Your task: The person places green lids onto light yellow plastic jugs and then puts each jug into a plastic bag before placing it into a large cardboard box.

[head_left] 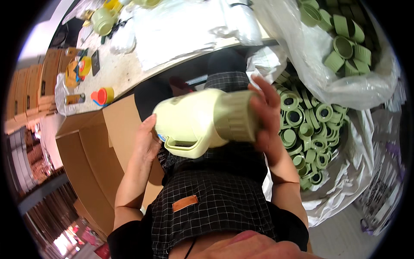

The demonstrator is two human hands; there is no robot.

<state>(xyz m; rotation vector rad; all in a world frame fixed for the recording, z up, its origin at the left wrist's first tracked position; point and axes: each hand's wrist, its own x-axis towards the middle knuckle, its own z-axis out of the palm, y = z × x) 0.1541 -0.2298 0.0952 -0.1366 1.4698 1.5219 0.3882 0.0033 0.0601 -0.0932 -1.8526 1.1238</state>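
A pale green vacuum jug (pixel 185 114) lies on its side above my lap, its loop handle toward me. My left hand (pixel 148 138) holds it at the base end, the fingers partly hidden behind the body. At the other end is a darker olive-green ribbed cup lid (pixel 235 116), blurred by motion. My right hand (pixel 268 116) is around the outer end of this lid, its fingers also blurred and one of them stretched upward.
An open cardboard box (pixel 88 162) stands at my left. At my right, a white sack (pixel 355 162) holds many green ringed parts (pixel 295 116); a clear bag (pixel 310 64) above contains green cups (pixel 343 46). The worktable (pixel 129 77) ahead carries plastic bags, tape rolls and another green jug (pixel 103 21).
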